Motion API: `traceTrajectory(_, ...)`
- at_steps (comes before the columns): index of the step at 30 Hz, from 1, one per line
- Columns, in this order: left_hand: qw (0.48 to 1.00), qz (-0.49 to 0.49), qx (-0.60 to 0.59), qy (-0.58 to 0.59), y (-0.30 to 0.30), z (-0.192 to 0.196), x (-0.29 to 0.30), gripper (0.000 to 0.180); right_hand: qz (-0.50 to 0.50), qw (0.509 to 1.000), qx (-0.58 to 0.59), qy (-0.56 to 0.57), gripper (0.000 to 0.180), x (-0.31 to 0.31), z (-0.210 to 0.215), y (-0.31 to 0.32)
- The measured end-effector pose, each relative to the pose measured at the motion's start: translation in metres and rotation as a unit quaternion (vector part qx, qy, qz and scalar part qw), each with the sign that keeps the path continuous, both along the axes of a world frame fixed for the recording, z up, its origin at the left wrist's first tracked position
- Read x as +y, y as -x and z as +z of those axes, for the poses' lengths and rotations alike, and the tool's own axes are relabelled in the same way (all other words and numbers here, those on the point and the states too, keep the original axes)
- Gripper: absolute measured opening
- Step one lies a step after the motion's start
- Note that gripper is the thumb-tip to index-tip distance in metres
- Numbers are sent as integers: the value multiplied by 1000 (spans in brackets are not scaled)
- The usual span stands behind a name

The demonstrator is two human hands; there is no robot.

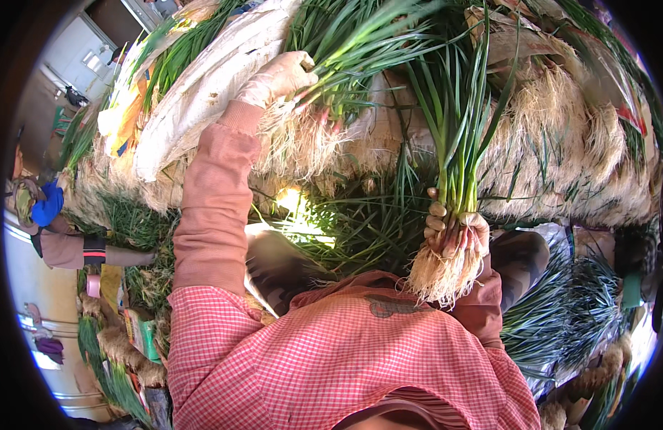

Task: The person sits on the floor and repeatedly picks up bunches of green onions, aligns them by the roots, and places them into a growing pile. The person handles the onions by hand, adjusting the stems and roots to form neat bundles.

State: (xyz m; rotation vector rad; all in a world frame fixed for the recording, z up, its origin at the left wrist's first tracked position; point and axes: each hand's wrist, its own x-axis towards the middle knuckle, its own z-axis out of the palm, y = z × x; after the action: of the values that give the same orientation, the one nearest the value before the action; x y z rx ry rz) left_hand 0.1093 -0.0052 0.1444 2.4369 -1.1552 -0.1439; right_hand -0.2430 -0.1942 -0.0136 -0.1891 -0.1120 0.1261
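Note:
My right hand (pixel 453 223) is closed round the lower stems of a bunch of spring onions (pixel 463 154). The bunch stands upright, long green leaves at the top, pale stringy roots hanging below my fingers. Reaching forward, my left hand (pixel 282 76) has its fingers curled on the base of more spring onions (pixel 367 46) at the pile. Those leaves slant away to the right; their roots hang beneath the hand. My left fingertips are partly hidden among the stalks.
A long heap of rooted stalks (pixel 553 136) runs across in front, partly under pale sheeting (pixel 216 79). Loose leaves (pixel 346 229) lie between my knees. More greens (pixel 568 308) lie at right. Another person's leg (pixel 120 256) shows at left.

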Motion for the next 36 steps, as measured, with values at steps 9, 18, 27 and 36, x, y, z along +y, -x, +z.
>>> traceTrajectory(9,989,130,43,49,44,12,7,33,7,1000,-16,-20,73,-4,0,2)
traceTrajectory(18,790,-44,508,341,93,-5,19,52,-2,1000,-21,-3,65,-6,-3,1)
traceTrajectory(27,676,111,559,467,197,-132,-57,27,-44,998,-26,-34,64,0,8,8)
traceTrajectory(36,882,-62,389,259,219,-145,-59,29,-54,994,54,78,50,8,-3,12)
